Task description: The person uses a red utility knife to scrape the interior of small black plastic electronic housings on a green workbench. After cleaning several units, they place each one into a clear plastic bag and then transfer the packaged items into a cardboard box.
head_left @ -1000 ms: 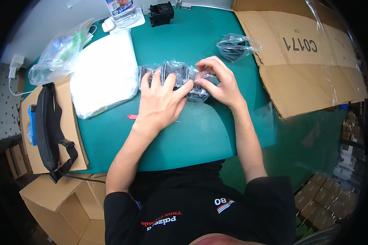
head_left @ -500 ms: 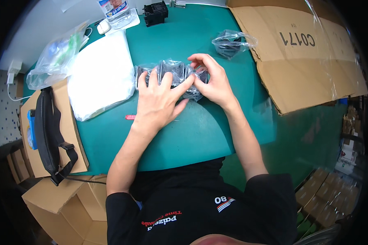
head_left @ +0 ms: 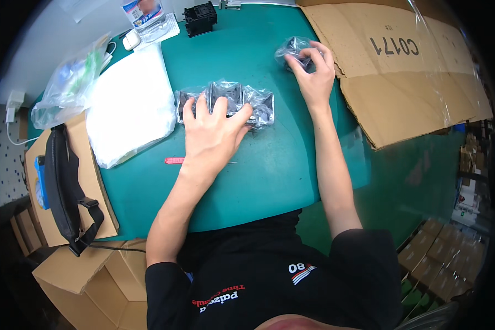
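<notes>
My left hand lies over a row of black plastic parts in clear bags on the green tabletop. Its fingers are spread and touch the tops and near side of the row. Further off to the right, my right hand has thumb and fingers closed around a separate bagged black part, which partly hides behind the fingers. Wrinkled film covers the parts, so their exact kind does not show. A thin red-handled tool lies nearer me, close to my left wrist.
White plastic sheeting lies left of the row. At the far edge stand a black plastic unit and a clear bottle. A cardboard box fills the right side. A black strap bag rests on cardboard at left.
My right hand has left the right end of the row and moved away from me to the separate bagged part, closing on it. My left hand has stayed on the row.
</notes>
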A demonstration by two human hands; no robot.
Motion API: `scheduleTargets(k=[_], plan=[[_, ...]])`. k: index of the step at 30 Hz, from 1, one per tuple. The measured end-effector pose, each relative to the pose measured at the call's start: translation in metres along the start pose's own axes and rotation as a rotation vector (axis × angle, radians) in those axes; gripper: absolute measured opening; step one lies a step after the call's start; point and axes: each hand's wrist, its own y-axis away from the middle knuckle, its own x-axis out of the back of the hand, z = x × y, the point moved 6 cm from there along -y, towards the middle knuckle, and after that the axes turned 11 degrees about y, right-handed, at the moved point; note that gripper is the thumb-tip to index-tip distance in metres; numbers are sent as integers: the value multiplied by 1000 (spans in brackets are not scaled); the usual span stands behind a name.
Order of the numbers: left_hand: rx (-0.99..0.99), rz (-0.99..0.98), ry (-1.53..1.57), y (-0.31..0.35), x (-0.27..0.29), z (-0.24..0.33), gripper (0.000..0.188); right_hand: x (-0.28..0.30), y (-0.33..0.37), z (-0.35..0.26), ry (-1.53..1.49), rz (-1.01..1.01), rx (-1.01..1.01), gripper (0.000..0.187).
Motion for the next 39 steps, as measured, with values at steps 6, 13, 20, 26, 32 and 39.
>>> scheduleTargets(k=[6,13,20,26,32,39], plan=[[9,-4,-7,0,3,1,38,4,6,-25,-142,18,209,11],[34,11,-10,1,3,5,37,16,17,-40,-334,-309,58,19],[4,67,33,2,-3,3,37,1,18,-35,-330,-323,105,26],[-61,233,99,9,2,-6,40,-6,17,-31,-408,-327,186,35],[40,327,312,24,48,-8,33,-6,21,-30,-368,-368,339,49],[261,93,784,142,191,5,37,-19,28,-22,-406,-440,250,24]])
